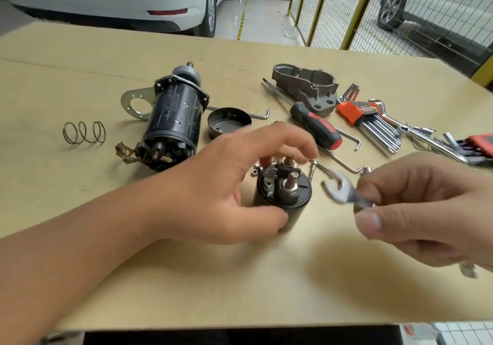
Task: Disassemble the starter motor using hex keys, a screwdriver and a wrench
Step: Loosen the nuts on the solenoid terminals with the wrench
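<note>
Two hands are working over the surface (80,264): the left hand (226,184) is steadying the upright black solenoid (284,195), its grip wrapped around the body, terminals pointing up; the right hand (416,211) is pinching one open-end wrench (344,190), jaws facing left toward the studs. One motor body (173,120) is lying with its long axis running away from the near edge. One spring (84,132), one cap (229,121), one housing (306,85) and one screwdriver (314,124) are lying behind. Bare room is lying toward the near edge.
</note>
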Motion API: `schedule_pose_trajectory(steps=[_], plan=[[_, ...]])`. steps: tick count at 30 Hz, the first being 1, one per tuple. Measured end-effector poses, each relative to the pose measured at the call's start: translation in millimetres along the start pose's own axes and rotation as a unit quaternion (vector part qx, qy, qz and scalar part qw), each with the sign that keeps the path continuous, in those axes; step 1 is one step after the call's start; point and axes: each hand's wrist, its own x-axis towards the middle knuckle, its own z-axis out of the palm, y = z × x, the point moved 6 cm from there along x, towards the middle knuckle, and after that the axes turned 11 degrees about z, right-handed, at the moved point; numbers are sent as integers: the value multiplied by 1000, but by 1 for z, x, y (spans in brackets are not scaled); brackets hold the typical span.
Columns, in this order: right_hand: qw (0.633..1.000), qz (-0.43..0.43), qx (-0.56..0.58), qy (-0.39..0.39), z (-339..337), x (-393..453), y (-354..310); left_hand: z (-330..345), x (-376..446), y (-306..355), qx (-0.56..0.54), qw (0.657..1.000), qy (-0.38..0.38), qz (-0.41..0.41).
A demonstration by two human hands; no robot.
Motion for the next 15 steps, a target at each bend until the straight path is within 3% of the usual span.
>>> schedule_pose_trajectory(steps=[3,6,9,15], plan=[[989,-50,53,125,-14,-3,8,-15,4,11,51,996,15,70],[974,-105,86,180,-10,-3,5,-18,10,21,120,986,-12,118],[961,-136,172,170,-2,3,-1,-13,13,27,191,968,-55,151],[924,-162,314,148,3,20,-9,-6,16,26,195,966,-101,136]])
